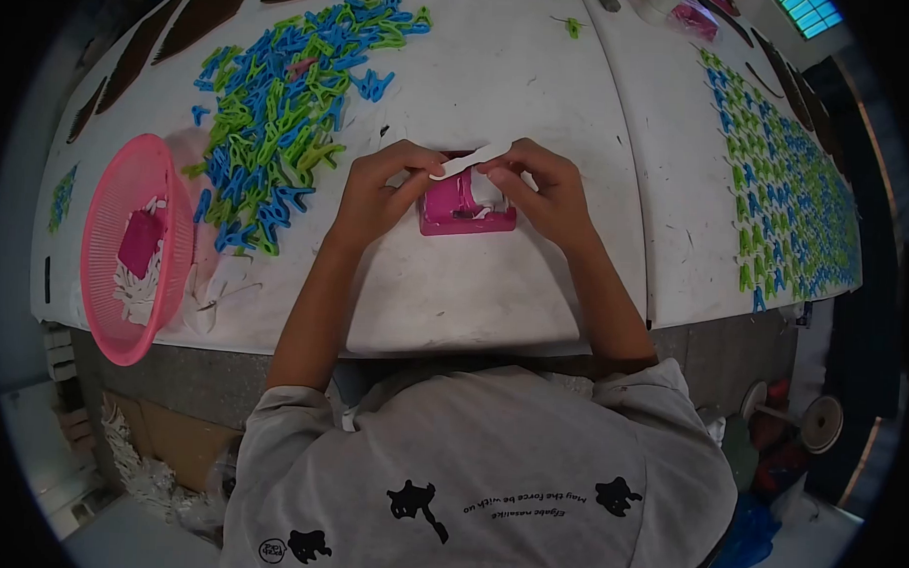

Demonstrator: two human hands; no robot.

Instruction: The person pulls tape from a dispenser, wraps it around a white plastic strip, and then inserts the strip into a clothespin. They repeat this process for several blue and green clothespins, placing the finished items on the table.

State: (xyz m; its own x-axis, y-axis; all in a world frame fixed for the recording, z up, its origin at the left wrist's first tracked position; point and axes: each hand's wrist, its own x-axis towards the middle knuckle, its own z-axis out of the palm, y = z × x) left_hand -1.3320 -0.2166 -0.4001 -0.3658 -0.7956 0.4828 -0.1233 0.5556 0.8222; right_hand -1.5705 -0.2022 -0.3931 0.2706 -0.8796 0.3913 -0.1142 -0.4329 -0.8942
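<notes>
Between my two hands stretches a white, wavy-edged strip (471, 161), slightly tilted with its right end higher. My left hand (386, 186) pinches the strip's left end between thumb and fingers. The right end is pinched by my right hand (546, 190). Just below the strip, a magenta plastic holder (467, 226) sits on the table, resembling a tape dispenser, with a white roll-like part (488, 192) inside. My fingers and the strip cover part of it.
A heap of blue and green clothes pegs (270, 117) lies left. A pink basket (101, 242) holds white pieces and a magenta block. Pegs in rows (788, 196) cover the right side of the white table (474, 295). Dark curved pieces (204, 15) lie along the far-left edge.
</notes>
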